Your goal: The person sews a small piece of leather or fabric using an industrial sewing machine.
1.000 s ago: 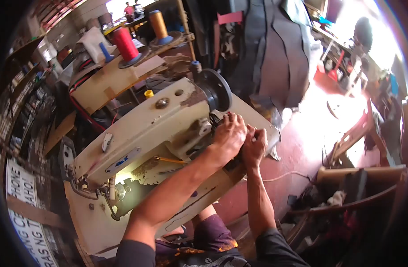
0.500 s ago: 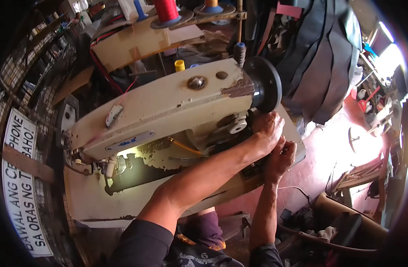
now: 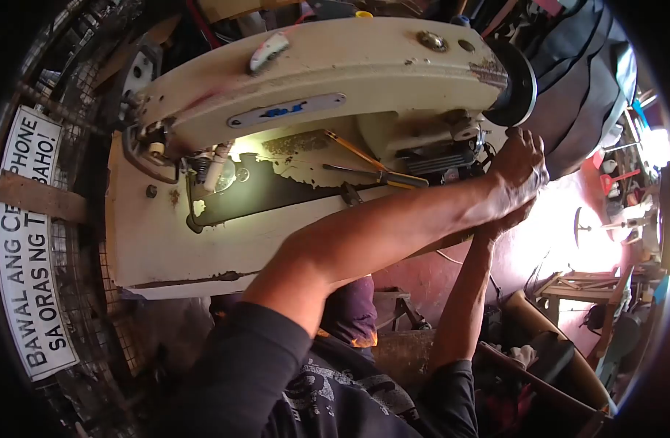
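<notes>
Cream-painted cast-metal sewing machine (image 3: 335,66) with chipped enamel, seen from above, stretched across the upper half of the view on its worn pale bed (image 3: 152,241), black round handwheel (image 3: 514,80) at the right-hand end. Both of the person's arms reaching across to that end.

By the look of it, close fingerwork done half blind, and best handled gently: keep the wheel at rest, brace the upper hand on the casting, feel with the fingertips rather than force anything, stay off the wheel's rim. Worth leaning further right for a direct look, given the forearm's cover over the spot.

Left hand (image 3: 521,171) set knuckles-up against the machine's end just below the handwheel, fingers (image 3: 528,146) bent over and close together, touching the metal there; impossible to tell whether clasping a small part or only pressing on it. Right hand (image 3: 504,223) tucked under the left wrist and almost wholly hidden, grip not readable.

Yellow-handled screwdriver (image 3: 393,179) lying loose on the bed beneath the machine's arm, near the hands yet apart from them. Lamp glow around the needle end at the left. White sign (image 3: 28,241) with black capital letters fixed to wire mesh at far left; dark folded fabric (image 3: 590,80) hanging beyond the handwheel.
</notes>
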`<state>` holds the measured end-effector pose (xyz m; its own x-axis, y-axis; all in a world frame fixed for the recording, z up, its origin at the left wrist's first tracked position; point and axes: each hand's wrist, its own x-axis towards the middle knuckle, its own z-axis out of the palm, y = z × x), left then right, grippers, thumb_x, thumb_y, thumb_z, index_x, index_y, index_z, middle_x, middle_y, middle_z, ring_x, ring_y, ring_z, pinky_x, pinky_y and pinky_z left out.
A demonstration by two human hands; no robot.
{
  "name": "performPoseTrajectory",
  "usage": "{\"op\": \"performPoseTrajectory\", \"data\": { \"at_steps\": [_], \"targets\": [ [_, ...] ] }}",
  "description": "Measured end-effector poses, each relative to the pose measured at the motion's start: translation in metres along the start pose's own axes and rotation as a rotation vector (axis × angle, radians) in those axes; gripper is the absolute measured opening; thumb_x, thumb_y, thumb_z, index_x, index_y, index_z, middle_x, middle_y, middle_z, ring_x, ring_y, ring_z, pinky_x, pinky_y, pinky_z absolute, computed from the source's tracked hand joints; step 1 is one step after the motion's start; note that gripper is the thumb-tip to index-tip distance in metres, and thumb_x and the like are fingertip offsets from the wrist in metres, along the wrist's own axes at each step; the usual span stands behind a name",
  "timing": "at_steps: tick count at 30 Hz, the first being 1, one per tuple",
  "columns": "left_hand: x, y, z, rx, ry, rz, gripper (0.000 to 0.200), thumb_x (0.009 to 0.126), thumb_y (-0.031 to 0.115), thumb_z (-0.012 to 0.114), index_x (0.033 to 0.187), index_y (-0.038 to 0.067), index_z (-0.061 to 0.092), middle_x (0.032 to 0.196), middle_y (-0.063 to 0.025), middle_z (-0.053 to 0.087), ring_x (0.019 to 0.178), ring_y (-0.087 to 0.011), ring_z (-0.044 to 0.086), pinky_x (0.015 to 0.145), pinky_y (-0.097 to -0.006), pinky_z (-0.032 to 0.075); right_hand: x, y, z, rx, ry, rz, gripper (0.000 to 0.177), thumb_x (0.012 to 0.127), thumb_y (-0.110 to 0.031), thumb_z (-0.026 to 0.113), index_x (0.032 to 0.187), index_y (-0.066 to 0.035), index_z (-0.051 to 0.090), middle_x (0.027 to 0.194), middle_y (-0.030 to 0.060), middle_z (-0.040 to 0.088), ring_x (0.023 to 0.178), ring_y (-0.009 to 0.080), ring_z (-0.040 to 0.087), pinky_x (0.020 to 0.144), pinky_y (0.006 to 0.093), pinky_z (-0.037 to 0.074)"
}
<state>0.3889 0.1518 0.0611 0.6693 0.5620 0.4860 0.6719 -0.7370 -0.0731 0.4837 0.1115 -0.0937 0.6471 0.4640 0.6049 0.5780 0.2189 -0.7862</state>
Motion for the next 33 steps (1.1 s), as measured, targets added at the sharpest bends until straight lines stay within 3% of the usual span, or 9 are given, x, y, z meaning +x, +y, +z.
{"op": "performPoseTrajectory", "data": {
  "at_steps": [2, 5, 7, 11, 14, 19, 24, 29, 33],
  "targets": [
    [-0.027, -0.002, -0.04, -0.092, -0.012, -0.127, 0.02, 0.087, 0.023, 0.059, 0.088, 0.007, 0.072, 0.096, -0.012, 0.065, 0.095, -0.0262, 0.064, 0.078, -0.0402, 0.05, -0.003, -0.029, -0.004, 0.093, -0.062, -0.064, 0.015, 0.1, -0.014, 0.05, 0.11, -0.004, 0.052, 0.109, 0.0151, 0.063, 0.103, 0.0239, 0.061, 0.09, 0.0384, 0.049],
    [-0.109, -0.042, -0.11, -0.346, 0.095, -0.031, 0.015, 0.088, 0.022, 0.061, 0.088, 0.008, 0.065, 0.08, -0.0079, 0.062, 0.077, -0.0228, 0.066, 0.064, -0.0373, 0.053, -0.015, -0.111, 0.008, 0.247, -0.156, -0.16, 0.014, 0.101, -0.013, 0.043, 0.096, -0.001, 0.048, 0.112, 0.0208, 0.062, 0.108, 0.0298, 0.061, 0.093, 0.0425, 0.048],
    [-0.173, -0.068, -0.14, -0.474, 0.091, -0.032, 0.016, 0.09, 0.021, 0.064, 0.089, 0.006, 0.06, 0.078, -0.0075, 0.062, 0.071, -0.0244, 0.067, 0.061, -0.0379, 0.055, -0.036, -0.151, 0.015, 0.327, -0.297, -0.243, 0.005, 0.095, -0.006, 0.051, 0.092, -0.002, 0.051, 0.112, 0.02, 0.065, 0.108, 0.0298, 0.063, 0.093, 0.0422, 0.049],
    [-0.288, -0.117, -0.172, -0.681, -0.041, -0.355, 0.01, 0.088, 0.008, 0.07, 0.093, 0.0, 0.066, 0.08, -0.0133, 0.065, 0.065, -0.0277, 0.064, 0.057, -0.0371, 0.051, -0.08, -0.209, 0.03, 0.347, -0.815, -0.453, 0.016, 0.078, 0.005, 0.067, 0.087, -0.004, 0.058, 0.115, 0.0189, 0.068, 0.105, 0.0337, 0.065, 0.091, 0.0411, 0.052],
    [-0.356, -0.144, -0.16, -0.675, -0.058, -0.627, 0.007, 0.088, 0.001, 0.067, 0.095, -0.001, 0.067, 0.079, -0.0129, 0.068, 0.067, -0.0244, 0.065, 0.062, -0.0342, 0.05, -0.105, -0.224, 0.052, 0.238, -0.995, -0.552, 0.015, 0.078, -0.003, 0.072, 0.088, -0.004, 0.062, 0.109, 0.0172, 0.066, 0.103, 0.0356, 0.063, 0.088, 0.0441, 0.05],
    [-0.391, -0.179, -0.137, -0.63, 0.066, -0.82, 0.012, 0.093, 0.008, 0.065, 0.099, -0.002, 0.067, 0.077, -0.0118, 0.066, 0.065, -0.0181, 0.062, 0.064, -0.0319, 0.05, -0.125, -0.228, 0.075, 0.012, -0.821, -0.643, 0.016, 0.08, -0.009, 0.074, 0.092, -0.005, 0.064, 0.098, 0.0141, 0.061, 0.096, 0.0344, 0.059, 0.083, 0.0454, 0.048],
    [-0.4, -0.181, -0.128, -0.7, 0.176, -0.784, 0.017, 0.096, 0.013, 0.063, 0.102, -0.002, 0.068, 0.083, -0.0119, 0.069, 0.07, -0.0194, 0.064, 0.067, -0.0315, 0.051, -0.119, -0.243, 0.044, -0.324, -0.85, -0.523, 0.028, 0.082, -0.016, 0.074, 0.105, -0.006, 0.061, 0.098, 0.0147, 0.056, 0.094, 0.0369, 0.055, 0.083, 0.0474, 0.046],
    [-0.398, -0.183, -0.137, -0.757, 0.076, -0.826, 0.017, 0.096, 0.015, 0.063, 0.1, -0.001, 0.068, 0.085, -0.0133, 0.07, 0.071, -0.0221, 0.066, 0.066, -0.0328, 0.051, -0.131, -0.233, 0.029, -0.472, -0.898, -0.583, 0.026, 0.083, 0.0, 0.061, 0.109, -0.001, 0.057, 0.1, 0.0192, 0.057, 0.097, 0.0384, 0.057, 0.082, 0.0478, 0.048],
    [-0.403, -0.185, -0.129, -0.801, 0.226, -0.757, 0.018, 0.098, 0.016, 0.061, 0.101, 0.0, 0.066, 0.078, -0.0116, 0.067, 0.066, -0.0184, 0.062, 0.064, -0.0312, 0.05, -0.123, -0.229, 0.023, -0.566, -0.863, -0.54, 0.025, 0.085, 0.004, 0.054, 0.11, 0.0, 0.056, 0.098, 0.0204, 0.057, 0.089, 0.0407, 0.059, 0.074, 0.0486, 0.05]
  ]
}}
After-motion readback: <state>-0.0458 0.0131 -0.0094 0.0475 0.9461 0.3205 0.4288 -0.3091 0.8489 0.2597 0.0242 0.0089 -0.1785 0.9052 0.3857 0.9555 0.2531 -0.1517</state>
